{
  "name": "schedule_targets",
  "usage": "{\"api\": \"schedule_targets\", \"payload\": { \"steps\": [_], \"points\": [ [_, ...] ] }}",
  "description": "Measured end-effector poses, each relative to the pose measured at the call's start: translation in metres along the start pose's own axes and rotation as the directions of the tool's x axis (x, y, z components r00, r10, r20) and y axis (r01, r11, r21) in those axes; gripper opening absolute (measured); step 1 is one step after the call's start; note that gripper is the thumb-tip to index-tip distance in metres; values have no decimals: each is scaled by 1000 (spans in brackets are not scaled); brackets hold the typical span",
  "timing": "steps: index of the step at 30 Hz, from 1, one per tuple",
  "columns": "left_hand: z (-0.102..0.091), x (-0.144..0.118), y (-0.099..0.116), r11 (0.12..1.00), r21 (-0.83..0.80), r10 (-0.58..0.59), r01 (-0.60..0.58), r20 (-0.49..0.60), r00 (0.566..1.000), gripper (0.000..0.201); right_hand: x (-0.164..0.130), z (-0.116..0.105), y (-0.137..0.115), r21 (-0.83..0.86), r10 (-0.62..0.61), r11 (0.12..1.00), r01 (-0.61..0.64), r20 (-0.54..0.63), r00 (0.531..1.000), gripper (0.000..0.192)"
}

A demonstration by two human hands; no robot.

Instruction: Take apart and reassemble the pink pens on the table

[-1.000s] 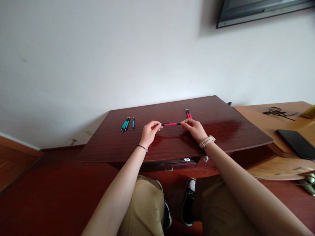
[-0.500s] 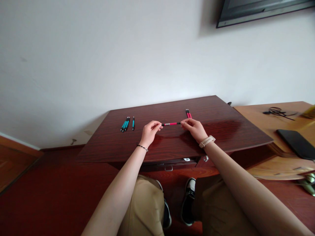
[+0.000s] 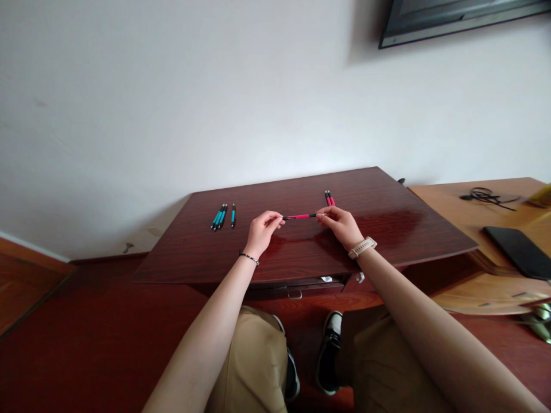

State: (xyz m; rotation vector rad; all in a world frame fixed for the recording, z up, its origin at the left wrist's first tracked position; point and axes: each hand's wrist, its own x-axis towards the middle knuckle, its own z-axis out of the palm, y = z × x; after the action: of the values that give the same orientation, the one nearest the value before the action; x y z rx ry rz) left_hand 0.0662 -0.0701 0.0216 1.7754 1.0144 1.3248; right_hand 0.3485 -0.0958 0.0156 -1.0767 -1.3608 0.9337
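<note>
While the left hand point(image 3: 261, 231) pinches one end of a pink pen point(image 3: 299, 217) between thumb and fingertips, the right hand point(image 3: 342, 225) pinches the other end, so the pen hangs level just above the dark wooden table point(image 3: 387, 229). Two more pink pens point(image 3: 329, 198) lie just beyond the right hand, and a cluster of teal pens point(image 3: 222, 217) lies well to the left.

No lettering, brand, number or sign can be read anywhere in this view: the pink pen point(image 3: 300, 217) carries a small pale label too blurred to make out, and the teal pens point(image 3: 219, 217) on the surface point(image 3: 400, 229) show no legible print.
</note>
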Motion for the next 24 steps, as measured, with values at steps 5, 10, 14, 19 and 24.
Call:
{"api": "schedule_targets", "payload": {
  "steps": [5,10,14,19,24],
  "points": [
    [-1,0,0,1000,8,0,0,-1,1000,28,-1,0,-4,-59,-11,998,11,5,1000,48],
    [-1,0,0,1000,11,-5,5,4,1000,26,-3,1,-10,-84,-10,996,11,5,1000,53],
    [-1,0,0,1000,1,-10,9,10,1000,25,-3,2,-11,-70,9,997,-9,0,1000,52],
    [0,0,1,1000,0,-6,6,-5,1000,26,-2,1,-5,18,21,1000,-21,27,999,48],
    [0,0,-1,1000,-1,-9,9,0,1000,26,-1,1,-3,26,15,1000,-16,24,1000,42]
  ]
}}
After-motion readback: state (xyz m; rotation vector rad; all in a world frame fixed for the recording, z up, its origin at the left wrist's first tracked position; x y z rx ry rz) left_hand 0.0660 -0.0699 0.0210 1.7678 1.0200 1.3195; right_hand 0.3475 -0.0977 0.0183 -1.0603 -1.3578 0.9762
